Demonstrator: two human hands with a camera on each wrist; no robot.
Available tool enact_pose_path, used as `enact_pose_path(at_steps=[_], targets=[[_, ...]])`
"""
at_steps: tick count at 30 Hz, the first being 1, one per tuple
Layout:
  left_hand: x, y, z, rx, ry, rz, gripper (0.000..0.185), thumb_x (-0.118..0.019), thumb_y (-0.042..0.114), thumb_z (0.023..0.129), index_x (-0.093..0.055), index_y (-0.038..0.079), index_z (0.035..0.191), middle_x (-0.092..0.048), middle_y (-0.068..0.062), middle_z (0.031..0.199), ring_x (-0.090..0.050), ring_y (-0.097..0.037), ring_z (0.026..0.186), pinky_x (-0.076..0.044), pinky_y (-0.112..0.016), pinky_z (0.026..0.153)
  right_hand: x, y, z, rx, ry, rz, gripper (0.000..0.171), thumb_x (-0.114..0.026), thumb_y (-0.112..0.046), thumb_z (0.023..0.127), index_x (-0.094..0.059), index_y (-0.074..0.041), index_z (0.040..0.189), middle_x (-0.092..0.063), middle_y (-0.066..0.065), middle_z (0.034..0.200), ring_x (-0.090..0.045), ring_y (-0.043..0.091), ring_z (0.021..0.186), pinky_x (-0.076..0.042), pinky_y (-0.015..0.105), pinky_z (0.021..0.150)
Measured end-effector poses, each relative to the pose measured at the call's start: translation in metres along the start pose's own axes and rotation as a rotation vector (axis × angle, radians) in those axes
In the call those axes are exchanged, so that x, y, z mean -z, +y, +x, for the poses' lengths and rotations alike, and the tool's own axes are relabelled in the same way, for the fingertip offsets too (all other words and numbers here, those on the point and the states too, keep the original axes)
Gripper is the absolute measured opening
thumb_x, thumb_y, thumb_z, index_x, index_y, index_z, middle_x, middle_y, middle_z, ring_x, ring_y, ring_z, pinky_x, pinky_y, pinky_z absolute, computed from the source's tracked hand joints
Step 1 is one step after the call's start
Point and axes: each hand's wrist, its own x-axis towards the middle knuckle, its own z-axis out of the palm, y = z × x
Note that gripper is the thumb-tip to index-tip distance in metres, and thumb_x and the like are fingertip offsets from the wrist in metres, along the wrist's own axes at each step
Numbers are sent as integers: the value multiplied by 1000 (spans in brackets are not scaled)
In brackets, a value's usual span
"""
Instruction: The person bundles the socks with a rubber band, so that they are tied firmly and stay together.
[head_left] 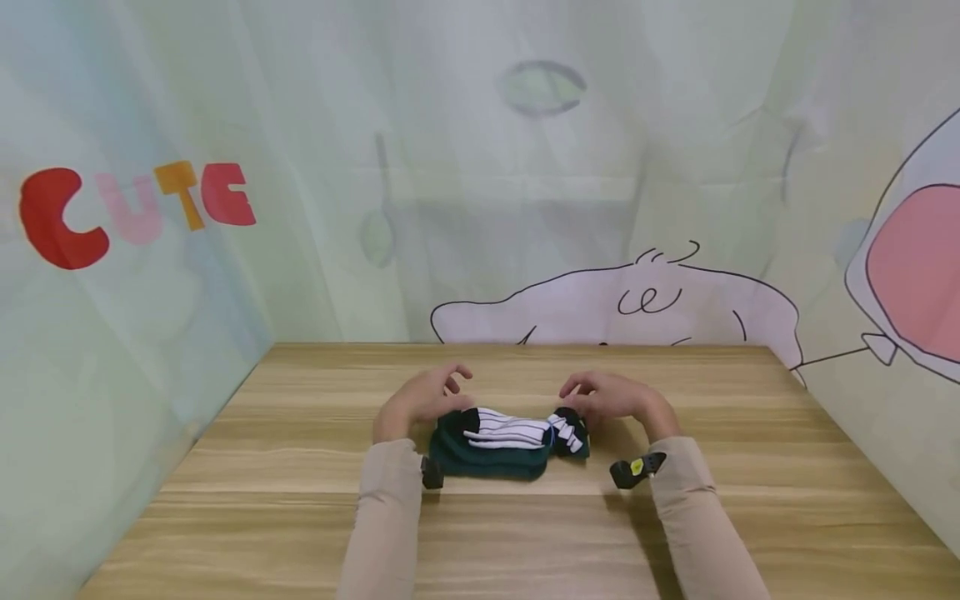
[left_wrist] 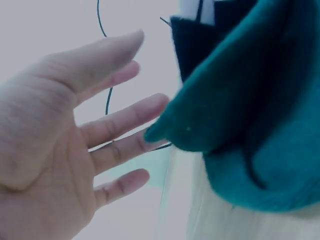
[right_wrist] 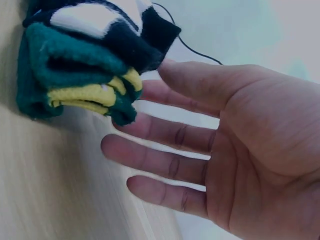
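Showing yellow bands in socks [right_wrist: 90, 95]; hands [right_wrist: 240, 150] open.

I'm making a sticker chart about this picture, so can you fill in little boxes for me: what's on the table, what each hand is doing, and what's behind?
Thing on table: small pile of folded dark green socks with white striped and yellow parts
Table: light wooden tabletop
Left hand: open, fingers straight, at the pile's left end, fingertips close to the green fabric
Right hand: open, fingers spread, at the pile's right end, beside the yellow-edged folds
Sleeves: beige long sleeves
Behind: pale cartoon backdrop with colourful letters spelling CUTE
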Motion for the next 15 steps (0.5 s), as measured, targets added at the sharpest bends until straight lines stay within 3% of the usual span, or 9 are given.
enact_pose_path(at_steps=[4, 8, 11, 15], targets=[[-3, 5, 0, -34, 44, 16, 41, -62, 34, 82, -48, 26, 120, -57, -11, 111, -56, -21, 91, -44, -40, 80, 0, 1, -1, 47, 17, 14, 28, -52, -23, 90, -53, -7, 114, -60, 6, 94, -58, 23, 81, -47, 38, 72], [-9, 11, -6, -79, 50, 65, 43, -60, 35, 83, -46, 27, 123, -55, -6, 114, -55, -22, 97, -44, -40, 82, -4, 2, -4, 89, 37, 25, 30, -53, -24, 90, -53, -6, 114, -60, 10, 98, -58, 24, 83, -48, 39, 71], [-13, 16, -10, -103, 50, 86, 43, -58, 35, 85, -46, 26, 125, -54, -3, 117, -52, -24, 104, -42, -41, 85, -7, 4, -6, 108, 102, 0, 29, -52, -25, 90, -54, -7, 113, -60, 12, 101, -60, 23, 82, -48, 37, 71], [-14, 18, -14, -85, 81, 108, 43, -55, 40, 86, -45, 29, 126, -52, -3, 121, -51, -24, 108, -40, -43, 87, -9, 6, -12, 104, 213, -56, 27, -52, -25, 90, -54, -8, 112, -61, 12, 97, -61, 23, 75, -47, 32, 65]])
